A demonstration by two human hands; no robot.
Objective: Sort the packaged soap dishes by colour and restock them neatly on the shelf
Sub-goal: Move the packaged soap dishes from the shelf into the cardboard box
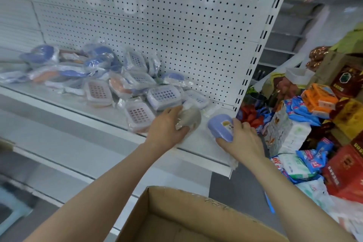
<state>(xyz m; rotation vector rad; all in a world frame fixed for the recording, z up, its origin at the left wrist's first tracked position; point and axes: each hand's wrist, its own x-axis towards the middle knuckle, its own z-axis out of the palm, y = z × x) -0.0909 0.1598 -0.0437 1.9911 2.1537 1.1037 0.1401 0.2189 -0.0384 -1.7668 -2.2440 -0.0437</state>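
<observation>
A loose heap of packaged soap dishes (137,84) in blue, pink and orange lies on the white shelf (204,143). My left hand (167,127) grips a grey-brown packaged soap dish (191,117) near the shelf's front right. At the shelf's right end, my right hand (242,138) holds a blue soap dish (221,126) with a small label, resting on the shelf. A pink-grid dish (138,117) lies just left of my left hand.
An open cardboard box (176,216) sits below my arms. White pegboard (176,25) backs the shelf. Right of the shelf, packaged goods and red and orange boxes (314,124) are piled up. A lower shelf (49,161) runs beneath.
</observation>
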